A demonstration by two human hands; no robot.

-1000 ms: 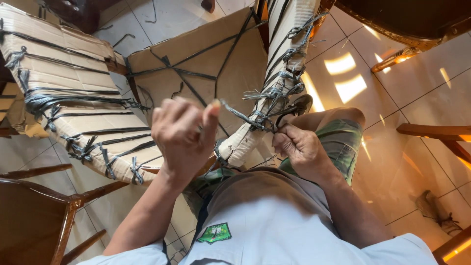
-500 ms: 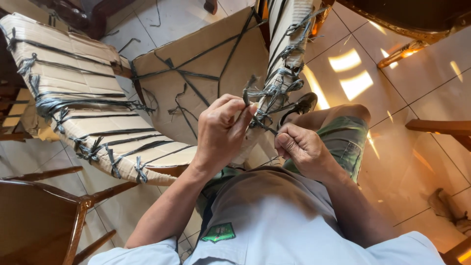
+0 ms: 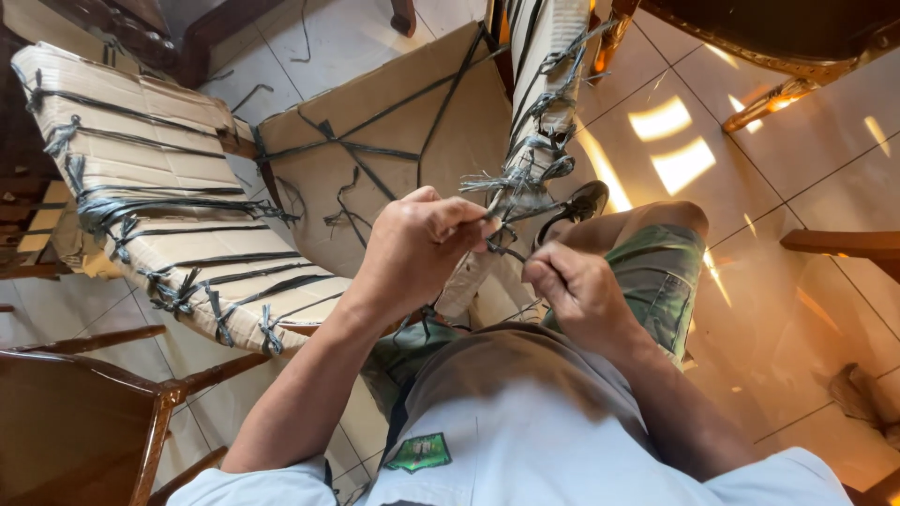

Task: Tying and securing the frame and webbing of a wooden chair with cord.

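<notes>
Dark frayed plastic twine is pinched by both the left hand and right hand against cardboard-wrapped furniture.

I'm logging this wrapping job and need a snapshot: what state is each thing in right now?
Left hand: closed, pinching the dark strap.
Right hand: fisted around the same strap.
Dark strap: pulled taut between the hands, end frayed.
Upright wrapped part: cardboard-covered, laced with knotted straps.
Wrapped chair arm: cardboard-covered, tied with many straps.
Flat cardboard panel: bound by crossed straps.
</notes>
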